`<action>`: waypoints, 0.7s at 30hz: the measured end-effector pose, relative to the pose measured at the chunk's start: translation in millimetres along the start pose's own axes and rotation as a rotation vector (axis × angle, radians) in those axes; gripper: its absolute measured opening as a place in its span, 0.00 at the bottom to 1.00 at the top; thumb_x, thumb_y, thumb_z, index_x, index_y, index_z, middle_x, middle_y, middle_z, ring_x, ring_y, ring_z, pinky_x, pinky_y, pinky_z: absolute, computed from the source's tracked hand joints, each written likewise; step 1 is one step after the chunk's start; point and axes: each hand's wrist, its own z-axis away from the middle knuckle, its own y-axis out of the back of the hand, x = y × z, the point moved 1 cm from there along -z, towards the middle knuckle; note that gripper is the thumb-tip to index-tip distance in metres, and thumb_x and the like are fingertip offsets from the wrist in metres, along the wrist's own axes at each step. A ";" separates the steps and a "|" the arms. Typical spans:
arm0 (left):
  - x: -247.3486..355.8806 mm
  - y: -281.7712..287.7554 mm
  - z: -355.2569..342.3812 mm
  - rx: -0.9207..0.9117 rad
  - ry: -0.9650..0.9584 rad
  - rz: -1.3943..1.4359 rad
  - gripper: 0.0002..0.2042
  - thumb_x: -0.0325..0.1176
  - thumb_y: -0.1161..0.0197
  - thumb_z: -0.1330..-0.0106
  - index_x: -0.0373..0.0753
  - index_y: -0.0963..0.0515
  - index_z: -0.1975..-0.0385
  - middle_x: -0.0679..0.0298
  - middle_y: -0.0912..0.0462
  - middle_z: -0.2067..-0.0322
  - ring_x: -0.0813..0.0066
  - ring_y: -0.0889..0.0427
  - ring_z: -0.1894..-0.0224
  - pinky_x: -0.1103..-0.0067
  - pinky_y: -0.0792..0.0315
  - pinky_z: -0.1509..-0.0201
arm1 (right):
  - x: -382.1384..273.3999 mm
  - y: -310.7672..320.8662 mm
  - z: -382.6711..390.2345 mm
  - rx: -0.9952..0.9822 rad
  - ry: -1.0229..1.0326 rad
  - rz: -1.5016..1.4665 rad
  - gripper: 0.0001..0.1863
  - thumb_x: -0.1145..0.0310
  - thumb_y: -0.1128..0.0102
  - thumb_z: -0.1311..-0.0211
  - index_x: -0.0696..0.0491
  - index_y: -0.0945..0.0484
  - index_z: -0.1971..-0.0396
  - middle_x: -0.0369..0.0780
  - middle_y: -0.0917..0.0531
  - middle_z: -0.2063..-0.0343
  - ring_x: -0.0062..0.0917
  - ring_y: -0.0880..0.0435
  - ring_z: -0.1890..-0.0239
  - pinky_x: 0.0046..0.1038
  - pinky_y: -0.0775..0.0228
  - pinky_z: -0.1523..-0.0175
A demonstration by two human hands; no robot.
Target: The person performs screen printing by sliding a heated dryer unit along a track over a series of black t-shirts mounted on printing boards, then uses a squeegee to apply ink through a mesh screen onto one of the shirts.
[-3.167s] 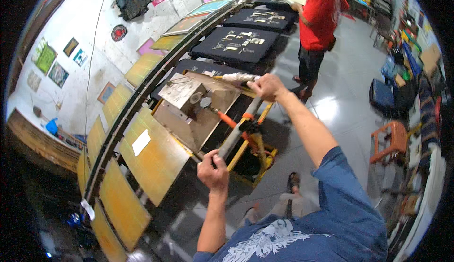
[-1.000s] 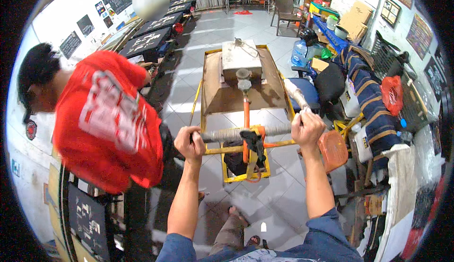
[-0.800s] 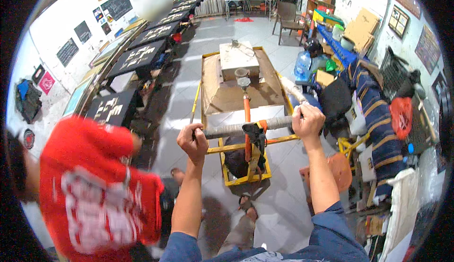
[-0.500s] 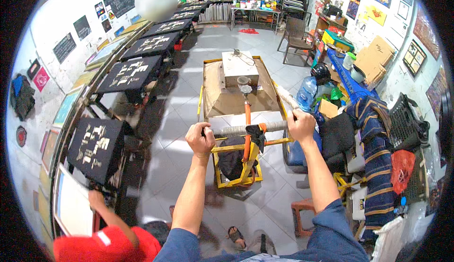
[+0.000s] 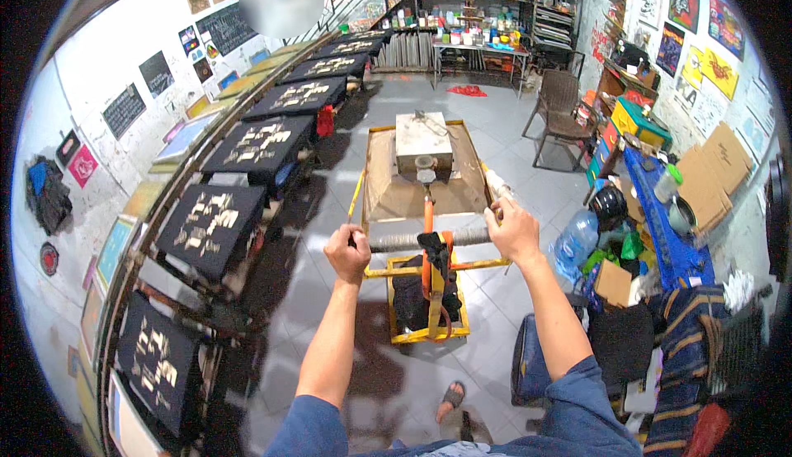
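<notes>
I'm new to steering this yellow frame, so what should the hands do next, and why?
I'd probably ease the yellow frame slightly forward with both hands. The left hand and right hand are closed at opposite ends of the gray bar, and tile floor shows ahead, between the black cloths on the left and the chair on the right.
</notes>
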 end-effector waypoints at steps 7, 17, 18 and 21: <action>-71.8 -160.0 -83.3 0.069 -0.027 -0.059 0.04 0.26 0.42 0.44 0.37 0.20 0.76 0.55 0.18 0.78 0.58 0.18 0.76 0.68 0.26 0.71 | -14.6 -93.5 -228.2 0.012 0.606 0.032 0.27 0.58 0.31 0.36 0.46 0.23 0.38 0.45 0.22 0.49 0.42 0.22 0.43 0.42 0.25 0.39; -179.7 -361.4 -201.6 0.066 -0.105 -0.030 0.03 0.23 0.42 0.45 0.36 0.21 0.77 0.56 0.20 0.79 0.57 0.20 0.76 0.67 0.26 0.70 | 33.8 -244.0 -496.2 -0.067 0.489 0.093 0.20 0.55 0.31 0.36 0.49 0.26 0.53 0.40 0.14 0.68 0.40 0.12 0.61 0.45 0.19 0.59; -188.3 -380.8 -217.4 0.071 -0.101 0.029 0.03 0.23 0.42 0.46 0.36 0.21 0.77 0.56 0.22 0.80 0.58 0.22 0.78 0.67 0.28 0.72 | 39.6 -255.3 -520.4 -0.027 0.470 0.063 0.19 0.55 0.30 0.36 0.49 0.25 0.53 0.40 0.14 0.69 0.40 0.12 0.62 0.44 0.20 0.60; -223.0 -436.3 -253.0 0.025 -0.070 0.025 0.03 0.23 0.43 0.47 0.36 0.22 0.77 0.57 0.25 0.82 0.57 0.24 0.80 0.66 0.30 0.73 | 56.2 -288.1 -599.1 -0.020 0.481 0.088 0.15 0.56 0.31 0.36 0.48 0.22 0.57 0.40 0.14 0.69 0.41 0.12 0.62 0.45 0.21 0.61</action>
